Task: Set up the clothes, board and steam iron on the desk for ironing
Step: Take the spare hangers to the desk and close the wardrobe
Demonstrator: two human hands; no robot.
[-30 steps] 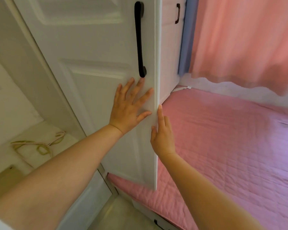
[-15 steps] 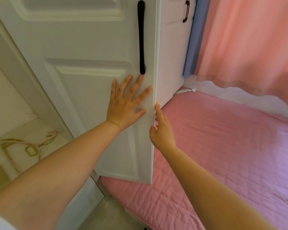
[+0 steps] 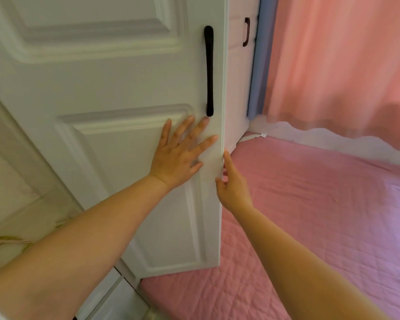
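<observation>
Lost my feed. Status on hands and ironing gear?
Left hand flat on white panelled wardrobe door. Right hand at the door's edge. No clothes, board or iron in view.

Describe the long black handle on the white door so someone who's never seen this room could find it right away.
Start at the white panelled wardrobe door that the left hand presses flat. Follow its free right edge upward from the fingertips: the long black bar handle runs vertically there. The only other handle, a small dark curved pull on the cabinet behind, is much shorter and sits farther right.
</observation>
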